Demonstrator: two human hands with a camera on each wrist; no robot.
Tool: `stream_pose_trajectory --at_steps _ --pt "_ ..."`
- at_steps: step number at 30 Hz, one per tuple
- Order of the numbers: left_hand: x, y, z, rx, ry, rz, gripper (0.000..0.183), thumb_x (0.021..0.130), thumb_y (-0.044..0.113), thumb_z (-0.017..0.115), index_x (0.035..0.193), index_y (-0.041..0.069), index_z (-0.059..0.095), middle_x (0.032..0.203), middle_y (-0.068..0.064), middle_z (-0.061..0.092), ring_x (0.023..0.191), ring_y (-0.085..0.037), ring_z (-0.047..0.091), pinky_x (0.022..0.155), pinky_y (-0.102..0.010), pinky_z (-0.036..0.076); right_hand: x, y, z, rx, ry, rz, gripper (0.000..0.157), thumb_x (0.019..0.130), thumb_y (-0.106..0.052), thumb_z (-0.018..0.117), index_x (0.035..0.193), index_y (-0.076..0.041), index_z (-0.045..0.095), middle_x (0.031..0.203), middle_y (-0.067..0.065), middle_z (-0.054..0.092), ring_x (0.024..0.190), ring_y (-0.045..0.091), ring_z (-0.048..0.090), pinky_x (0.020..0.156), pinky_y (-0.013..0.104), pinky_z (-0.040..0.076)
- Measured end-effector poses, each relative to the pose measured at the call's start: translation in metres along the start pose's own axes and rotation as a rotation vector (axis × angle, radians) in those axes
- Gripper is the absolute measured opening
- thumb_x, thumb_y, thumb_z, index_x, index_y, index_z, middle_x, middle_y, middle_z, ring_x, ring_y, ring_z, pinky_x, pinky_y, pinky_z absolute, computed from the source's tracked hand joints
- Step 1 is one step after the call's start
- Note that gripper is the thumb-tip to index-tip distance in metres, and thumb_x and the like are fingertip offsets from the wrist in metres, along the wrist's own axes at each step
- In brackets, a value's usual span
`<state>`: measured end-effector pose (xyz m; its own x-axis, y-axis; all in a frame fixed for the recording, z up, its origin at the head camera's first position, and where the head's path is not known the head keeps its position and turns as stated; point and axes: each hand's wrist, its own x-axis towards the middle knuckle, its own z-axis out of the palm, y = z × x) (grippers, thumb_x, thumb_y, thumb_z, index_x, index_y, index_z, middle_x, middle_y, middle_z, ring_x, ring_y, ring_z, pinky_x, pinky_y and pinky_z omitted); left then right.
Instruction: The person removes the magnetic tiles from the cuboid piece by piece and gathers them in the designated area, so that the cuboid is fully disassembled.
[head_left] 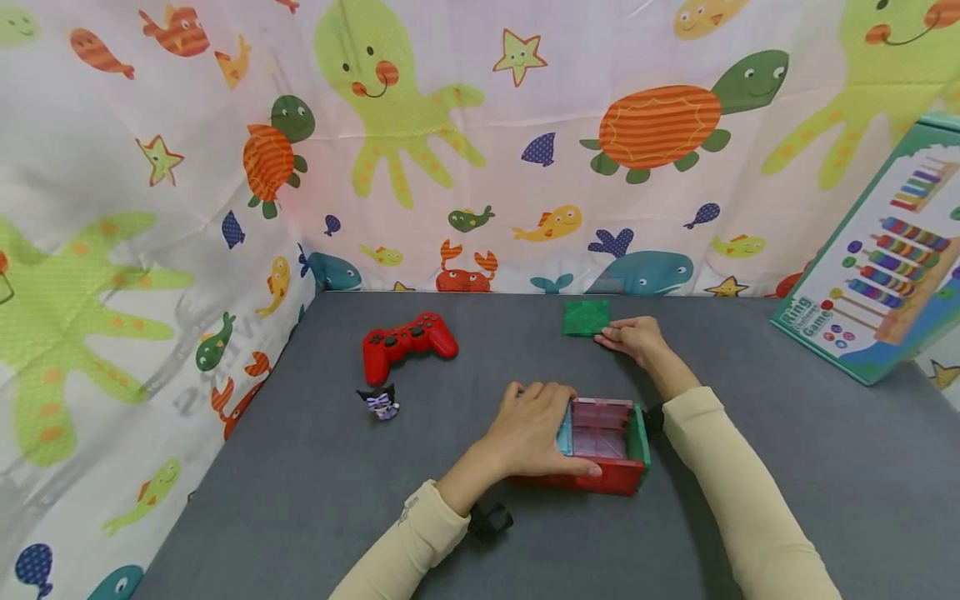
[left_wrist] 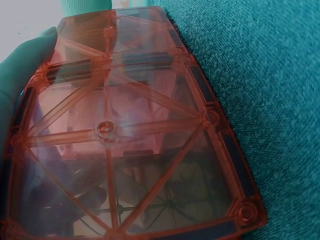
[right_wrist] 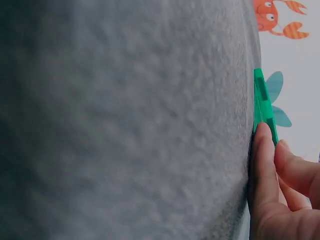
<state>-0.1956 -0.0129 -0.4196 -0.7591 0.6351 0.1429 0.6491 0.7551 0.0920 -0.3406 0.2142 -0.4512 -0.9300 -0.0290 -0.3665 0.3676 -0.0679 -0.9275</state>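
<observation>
A low box of translucent magnetic tiles (head_left: pixel 611 477) sits on the table, its front wall red, one end green, with purple and blue tiles inside. My left hand (head_left: pixel 528 433) grips its left part, thumb along the front wall and fingers over the far side. Up close in the left wrist view, the red wall (left_wrist: pixel 65 115) shows its cross-ribbed frame. Farther back, my right hand (head_left: pixel 637 337) pinches a green square tile (head_left: pixel 585 317) by its near right corner. Seen edge-on in the right wrist view, the green tile (right_wrist: pixel 264 102) is between thumb and fingers, close to the cloth.
A red game controller (head_left: pixel 408 342) lies at the back left, with a small purple-and-white figurine (head_left: pixel 380 403) just in front of it. At the right leans a large toy box (head_left: pixel 873 267). A sea-animal print curtain (head_left: pixel 480 167) borders the grey table at the back and left.
</observation>
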Motion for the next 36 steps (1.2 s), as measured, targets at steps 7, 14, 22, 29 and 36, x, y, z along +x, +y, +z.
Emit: stream_pose_trajectory --at_steps 7,14,22,29,36 --pt "-0.001 0.0 0.0 -0.007 0.008 0.004 0.089 0.062 0.082 0.053 0.124 0.019 0.043 0.11 0.006 0.051 0.1 -0.011 0.046 0.083 -0.036 0.029 0.001 0.006 -0.002 -0.286 0.132 -0.148 0.037 0.087 -0.004 0.06 0.115 0.019 0.052 0.059 -0.004 0.063 0.055 0.003 0.065 0.061 0.022 0.053" --pt "-0.003 0.0 -0.001 -0.016 -0.001 0.002 0.089 0.063 0.081 0.052 0.124 0.018 0.043 0.111 0.006 0.051 0.098 -0.01 0.046 0.082 -0.036 0.029 -0.022 0.006 -0.007 -0.494 0.095 -0.251 0.039 0.089 -0.015 0.059 0.114 0.015 0.056 0.093 0.025 0.068 0.067 0.01 0.068 0.068 0.028 0.054" --pt "-0.001 -0.001 0.0 -0.029 -0.007 0.007 0.089 0.063 0.082 0.051 0.124 0.019 0.042 0.11 0.007 0.05 0.098 -0.01 0.045 0.083 -0.036 0.029 -0.079 -0.008 -0.026 -0.751 -0.134 -0.225 0.056 0.095 -0.033 0.048 0.128 0.013 0.043 0.118 0.03 0.057 0.102 0.033 0.062 0.08 0.038 0.052" --pt "0.0 0.0 0.002 -0.035 -0.014 -0.008 0.09 0.063 0.083 0.051 0.125 0.019 0.042 0.112 0.007 0.05 0.099 -0.01 0.045 0.082 -0.036 0.028 -0.139 0.001 -0.034 -0.835 -0.313 -0.234 0.055 0.096 -0.032 0.047 0.125 0.014 0.046 0.114 0.027 0.06 0.098 0.031 0.064 0.077 0.039 0.053" --pt "0.001 0.001 0.0 -0.06 -0.016 -0.004 0.089 0.063 0.081 0.052 0.125 0.018 0.043 0.111 0.006 0.051 0.098 -0.01 0.046 0.082 -0.035 0.028 -0.178 0.018 -0.015 -0.78 -0.342 -0.193 0.054 0.095 -0.035 0.046 0.119 0.013 0.053 0.107 0.023 0.063 0.087 0.026 0.065 0.074 0.034 0.053"
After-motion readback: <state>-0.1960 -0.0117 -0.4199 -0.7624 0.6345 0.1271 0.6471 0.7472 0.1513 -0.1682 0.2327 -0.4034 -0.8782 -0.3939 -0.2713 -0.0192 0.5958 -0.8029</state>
